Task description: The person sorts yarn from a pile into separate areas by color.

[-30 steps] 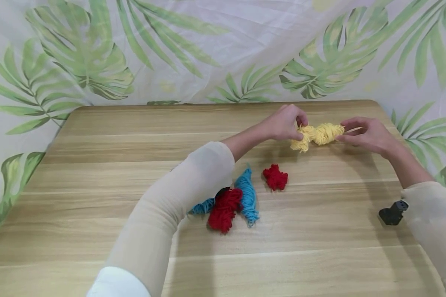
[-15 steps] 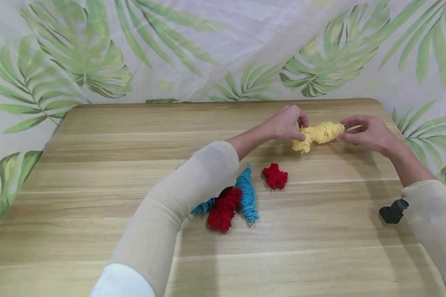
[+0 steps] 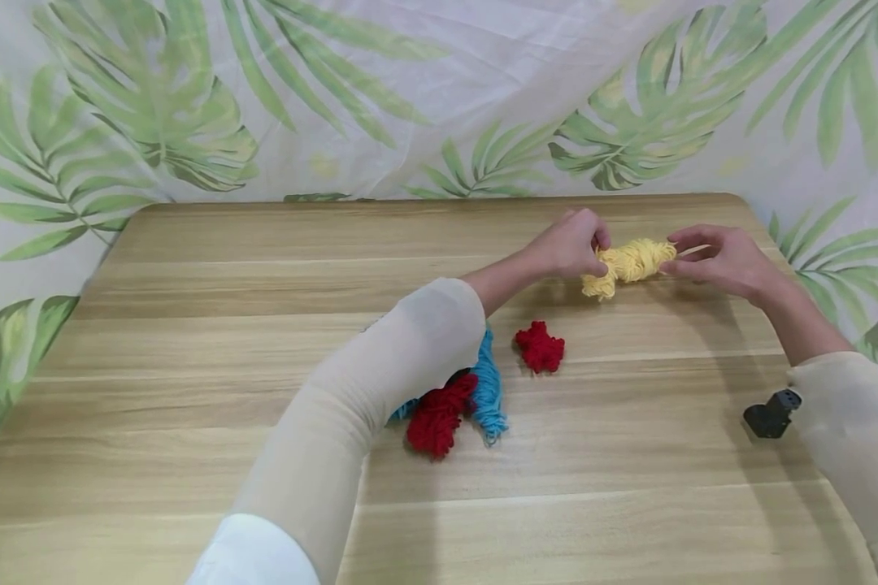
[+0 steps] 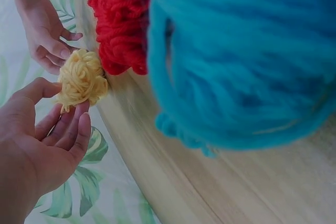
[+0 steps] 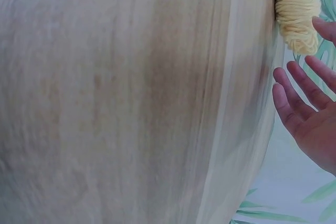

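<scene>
Near the table's far right corner lies a skein of yellow yarn (image 3: 638, 260), narrowed in its middle. My left hand (image 3: 574, 244) pinches its left end between thumb and fingers; the left wrist view shows this end of the yellow skein (image 4: 83, 80) head-on. At the other end is my right hand (image 3: 728, 262), thumb and fingers spread around the tip. In the right wrist view those fingers of my right hand (image 5: 315, 100) look relaxed, with a gap between thumb and forefinger. Whether they touch the yarn, I cannot tell.
A small red yarn bundle (image 3: 540, 348) lies nearer on the wooden table (image 3: 593, 520). Under my left forearm are a red skein (image 3: 439, 418) and a blue skein (image 3: 488, 394); another blue piece (image 3: 404, 409) is mostly hidden. A black wrist camera (image 3: 771, 414) sits by my right sleeve.
My left hand has shifted slightly to the right, and the left end of the yellow skein has come with it. My right hand has stayed almost still.
</scene>
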Demonstrator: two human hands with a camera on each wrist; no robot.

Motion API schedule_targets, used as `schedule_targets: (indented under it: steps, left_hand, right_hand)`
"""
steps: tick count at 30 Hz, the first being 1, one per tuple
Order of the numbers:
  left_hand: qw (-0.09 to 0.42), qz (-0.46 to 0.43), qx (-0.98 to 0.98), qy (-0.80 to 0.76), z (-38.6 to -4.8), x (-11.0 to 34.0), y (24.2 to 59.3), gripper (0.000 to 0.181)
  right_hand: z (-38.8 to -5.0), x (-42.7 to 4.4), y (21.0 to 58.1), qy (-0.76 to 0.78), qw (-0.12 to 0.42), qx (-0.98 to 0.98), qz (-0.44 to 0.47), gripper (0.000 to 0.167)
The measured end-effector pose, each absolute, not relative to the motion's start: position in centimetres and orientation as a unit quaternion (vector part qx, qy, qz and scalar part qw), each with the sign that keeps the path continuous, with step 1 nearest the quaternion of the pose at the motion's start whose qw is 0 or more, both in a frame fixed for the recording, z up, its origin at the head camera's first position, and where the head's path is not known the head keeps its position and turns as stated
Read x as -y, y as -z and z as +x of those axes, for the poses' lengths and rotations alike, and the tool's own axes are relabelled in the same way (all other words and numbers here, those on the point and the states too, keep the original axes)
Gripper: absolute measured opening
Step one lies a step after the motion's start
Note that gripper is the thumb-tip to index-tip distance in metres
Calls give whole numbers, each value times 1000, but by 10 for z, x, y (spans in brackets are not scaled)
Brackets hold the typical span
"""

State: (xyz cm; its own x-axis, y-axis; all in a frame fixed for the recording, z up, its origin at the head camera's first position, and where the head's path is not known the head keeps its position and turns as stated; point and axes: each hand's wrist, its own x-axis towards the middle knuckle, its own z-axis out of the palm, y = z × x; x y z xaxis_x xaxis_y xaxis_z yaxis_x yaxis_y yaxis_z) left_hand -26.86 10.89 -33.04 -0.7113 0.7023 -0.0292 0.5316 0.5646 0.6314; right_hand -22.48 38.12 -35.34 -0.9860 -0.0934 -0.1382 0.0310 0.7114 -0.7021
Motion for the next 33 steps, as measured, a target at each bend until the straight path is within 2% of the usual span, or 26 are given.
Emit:
schedule_targets:
  steps: [6, 9, 15, 33]
  left_hand:
    - [134, 328, -883, -308, -269, -110, 331, 26]
    - [127, 318, -889, -304, -269, -112, 332, 12]
    - [123, 301, -892, -313, -270, -117, 334, 50]
    - [125, 248, -902, -332, -278, -136, 354, 53]
  right_hand:
    - [-225, -381, 353, 382, 75, -921, -21, 56]
    - [-225, -380, 352, 377, 68, -923, -24, 56]
    - [-224, -380, 352, 376, 61, -924, -30, 56]
    - [-228, -381, 350, 348, 75, -934, -23, 59]
